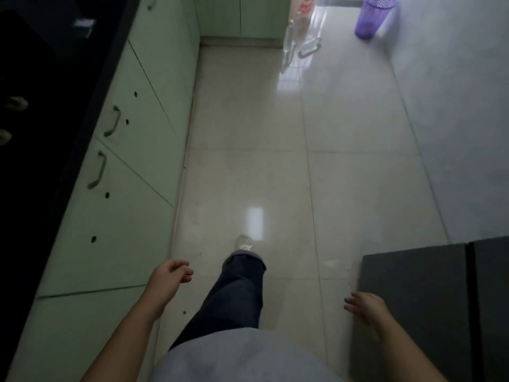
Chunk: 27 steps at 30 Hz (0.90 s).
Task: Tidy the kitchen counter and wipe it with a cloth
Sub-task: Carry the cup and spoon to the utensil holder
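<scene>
Counter (41,106) ran dark along the left edge of the view, from the near corner up to the far end. Two pale round knobs (15,103) sat on it near the edge of the picture, and a small pale thing (82,23) lay farther along, too blurred to name. Below it stood pale green cabinets (143,161) with curved handles (114,121), and more green doors closed off the far end.

Left hand (172,274) hung in the air just beside the cabinet fronts, fingers loosely curled, holding nothing. Right hand (366,304) was low on the other side, fingers relaxed and slightly spread, also holding nothing. It showed against the left edge of a dark grey unit (413,312), and I could not tell whether it touched.

Between the hands, a leg (237,293) in dark trousers was set forward, its pale shoe (243,242) on the floor (344,188). A grey shirt (242,357) filled the bottom of the view.

The floor was glossy pale tile with a bright patch of reflected light beyond the shoe. At the far end some clear bottles (292,37) stood by the corner of the green doors. A purple slotted basket (370,16) stood near them against the pale wall (454,106) on the right.
</scene>
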Each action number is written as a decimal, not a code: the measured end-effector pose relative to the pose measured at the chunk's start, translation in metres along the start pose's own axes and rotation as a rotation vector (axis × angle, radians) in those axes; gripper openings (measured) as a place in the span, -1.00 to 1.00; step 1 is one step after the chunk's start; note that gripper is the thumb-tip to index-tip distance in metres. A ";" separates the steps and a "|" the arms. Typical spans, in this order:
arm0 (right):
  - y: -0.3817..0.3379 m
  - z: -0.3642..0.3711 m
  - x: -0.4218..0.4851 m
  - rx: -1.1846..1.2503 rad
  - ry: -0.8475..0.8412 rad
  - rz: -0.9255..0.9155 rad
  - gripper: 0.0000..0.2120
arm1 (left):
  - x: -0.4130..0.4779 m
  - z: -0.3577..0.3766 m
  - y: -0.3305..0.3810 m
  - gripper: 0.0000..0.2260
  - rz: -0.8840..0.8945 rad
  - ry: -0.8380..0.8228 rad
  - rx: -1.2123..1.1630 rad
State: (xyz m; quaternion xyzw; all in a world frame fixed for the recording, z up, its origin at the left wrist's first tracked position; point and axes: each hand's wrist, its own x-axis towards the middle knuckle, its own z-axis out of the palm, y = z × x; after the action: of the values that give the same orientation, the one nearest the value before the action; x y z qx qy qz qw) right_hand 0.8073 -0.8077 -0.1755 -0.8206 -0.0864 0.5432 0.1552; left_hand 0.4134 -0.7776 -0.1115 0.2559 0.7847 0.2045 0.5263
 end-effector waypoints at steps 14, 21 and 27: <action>-0.406 0.129 0.057 -0.374 -0.199 -0.437 -0.73 | 0.222 -0.004 0.190 -0.77 -0.303 0.033 0.018; -0.521 0.130 0.137 -0.410 -0.143 -0.385 -0.74 | 0.309 0.036 0.342 -0.84 -0.094 -0.011 -0.009; -0.651 0.110 0.213 -0.438 -0.115 -0.269 -0.77 | 0.378 0.069 0.477 -0.84 0.002 0.039 -0.058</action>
State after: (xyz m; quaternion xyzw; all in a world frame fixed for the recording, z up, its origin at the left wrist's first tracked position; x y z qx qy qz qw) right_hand 0.8075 -0.1140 -0.1732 -0.7836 -0.3189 0.5317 0.0396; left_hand 0.4474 -0.1661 -0.1277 0.2374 0.7881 0.2329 0.5180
